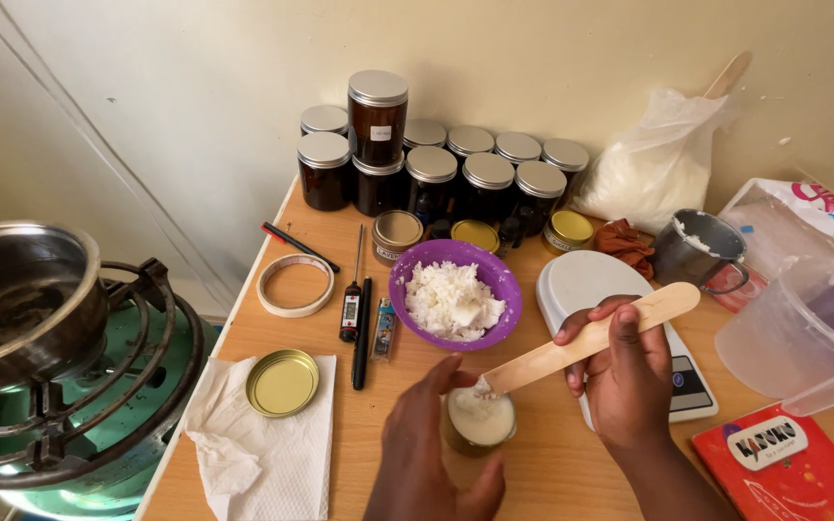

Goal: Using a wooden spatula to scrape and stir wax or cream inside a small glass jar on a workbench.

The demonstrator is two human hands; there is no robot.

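now the right hand (pixel 625 371) grips a wooden stick (pixel 591 338), packing white wax into a small tin (pixel 480 422) steadied by the left hand (pixel 427 439); more scooping from the purple bowl (pixel 454 294) seems due

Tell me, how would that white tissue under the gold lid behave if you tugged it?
The tissue looks thin and crumpled, so it would probably flop and bunch rather than slide flat. The gold lid rests on it, so a tug would likely drag the lid along. One corner hangs over the table edge, so it might slip off.
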